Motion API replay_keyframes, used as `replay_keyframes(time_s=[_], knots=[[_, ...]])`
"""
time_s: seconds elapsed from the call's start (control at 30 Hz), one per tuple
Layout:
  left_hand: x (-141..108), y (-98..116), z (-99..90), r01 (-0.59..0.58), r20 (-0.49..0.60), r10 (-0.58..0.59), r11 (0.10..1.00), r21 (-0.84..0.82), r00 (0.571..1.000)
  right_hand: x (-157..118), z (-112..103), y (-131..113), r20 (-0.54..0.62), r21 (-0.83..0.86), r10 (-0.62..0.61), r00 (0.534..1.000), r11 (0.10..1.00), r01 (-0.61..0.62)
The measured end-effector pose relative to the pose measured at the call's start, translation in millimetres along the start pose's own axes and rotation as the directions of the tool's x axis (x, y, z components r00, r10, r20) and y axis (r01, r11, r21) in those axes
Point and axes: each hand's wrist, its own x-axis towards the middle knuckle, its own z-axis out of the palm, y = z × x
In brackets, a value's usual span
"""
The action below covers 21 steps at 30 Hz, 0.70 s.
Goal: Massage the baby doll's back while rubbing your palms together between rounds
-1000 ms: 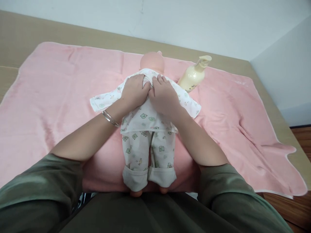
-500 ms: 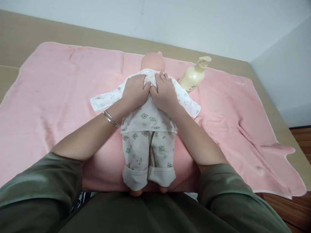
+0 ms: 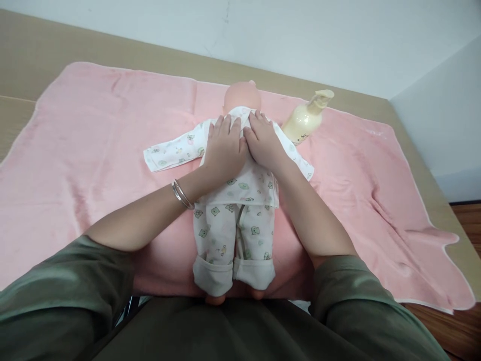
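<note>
A baby doll [image 3: 242, 95] lies with its head toward the wall and its feet toward me. It wears a white printed top [image 3: 244, 186] and matching pants [image 3: 216, 235] with turned-up cuffs. My left hand [image 3: 224, 150] rests flat on the upper part of the top, fingers stretched toward the head. Beside it, my right hand [image 3: 265, 140] lies on the other side of the top, also with fingers extended. The two hands nearly meet at the middle. Both sleeves of the top spread outward. The doll's face is not visible.
A pale yellow pump bottle [image 3: 304, 120] leans at the right of the doll's shoulder. Under everything lies a pink blanket [image 3: 112, 150] with folds at the right. It covers a wooden table [image 3: 150, 62] that stands against a white wall [image 3: 281, 40].
My left hand has slid inward and a little down on the top, its fingers now pointing more toward the head. My right hand stays nearly in place. The whole view has shifted slightly.
</note>
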Motion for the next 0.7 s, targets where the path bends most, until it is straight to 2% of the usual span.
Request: replay_keyframes(time_s=[0.1,0.23,0.43,0.57,0.7], knots=[[1.6,0.7,-2.3,0.006,0.007,-0.006,1.000,-0.022,1.000,-2.8,-4.4,-5.1,0.014,-0.006,0.020,1.000,1.000,-0.020],[12.6,-9.0,-2.7,0.020,0.013,-0.020,1.000,-0.024,1.000,-14.3,-9.9,-19.9,0.019,-0.048,0.002,1.000,0.999,-0.001],[28.7,-23.9,-6.0,0.010,0.034,-0.009,1.000,-0.009,0.999,-34.7,-4.4,-36.9,0.028,-0.144,-0.038,0.999,0.989,0.042],[19.1,-12.9,-9.5,-0.019,0.029,0.018,0.999,0.050,0.999,-26.4,-4.2,-29.2,0.007,-0.090,-0.040,0.999,0.995,0.041],[-2.6,5.2,-9.3,-0.079,0.024,0.077,0.993,0.091,0.997,-9.6,-6.4,-15.2,0.001,-0.061,0.027,1.000,0.998,-0.027]])
